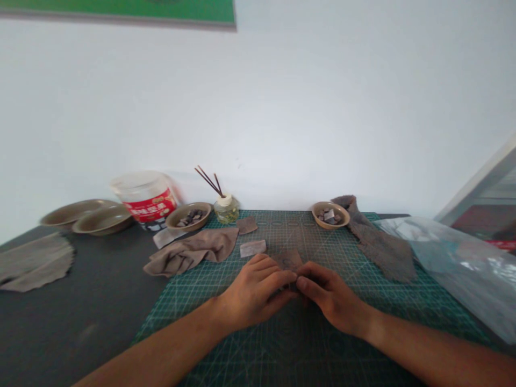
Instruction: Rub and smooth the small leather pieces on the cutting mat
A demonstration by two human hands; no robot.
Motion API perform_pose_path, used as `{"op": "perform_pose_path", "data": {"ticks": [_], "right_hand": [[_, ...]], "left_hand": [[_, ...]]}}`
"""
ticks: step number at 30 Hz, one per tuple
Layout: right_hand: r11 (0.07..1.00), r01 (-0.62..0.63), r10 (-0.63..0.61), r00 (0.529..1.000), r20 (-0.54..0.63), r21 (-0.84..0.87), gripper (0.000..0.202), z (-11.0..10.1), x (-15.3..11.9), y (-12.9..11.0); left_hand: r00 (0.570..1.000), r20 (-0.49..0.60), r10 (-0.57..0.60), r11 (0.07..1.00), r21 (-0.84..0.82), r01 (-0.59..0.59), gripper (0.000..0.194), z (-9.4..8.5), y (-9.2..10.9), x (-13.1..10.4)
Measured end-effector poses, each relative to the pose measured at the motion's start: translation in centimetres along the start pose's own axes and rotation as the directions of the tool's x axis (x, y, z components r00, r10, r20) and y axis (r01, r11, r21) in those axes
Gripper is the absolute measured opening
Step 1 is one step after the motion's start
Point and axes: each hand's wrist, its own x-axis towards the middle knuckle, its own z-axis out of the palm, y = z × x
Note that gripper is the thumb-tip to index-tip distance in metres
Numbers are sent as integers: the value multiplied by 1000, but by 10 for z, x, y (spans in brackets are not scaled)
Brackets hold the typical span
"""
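My left hand [262, 287] and my right hand [332, 295] meet low over the green cutting mat [226, 285], their fingertips pinched together. Whatever lies between the fingers is small, dark and mostly hidden. Just beyond the fingertips a brown square piece [291, 259], like sandpaper or cloth, lies on the mat, partly covered by my hands. Past my left hand is a pale grey rectangular piece [253, 248], with a smaller brown square [246, 225] farther back.
A crumpled brown cloth [197, 250] lies left. Bowls of small dark pieces stand at back left [171, 221] and back right [329, 226], near a reed diffuser [226, 209] and a plastic tub [147, 201]. A grey fuzzy cloth [381, 250] and a plastic bag [455, 269] lie right.
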Motion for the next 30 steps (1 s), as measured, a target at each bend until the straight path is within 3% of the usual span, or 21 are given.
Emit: {"op": "perform_pose_path", "data": {"ticks": [17, 30], "right_hand": [[998, 38, -38, 999, -5, 39, 37, -1, -5, -2], [999, 46, -49, 982, 181, 18, 36, -5, -6, -5]], "left_hand": [[1000, -15, -28, 1000, 12, 28, 24, -5, 1, 1], [999, 4, 55, 998, 29, -55, 27, -7, 3, 3]]}}
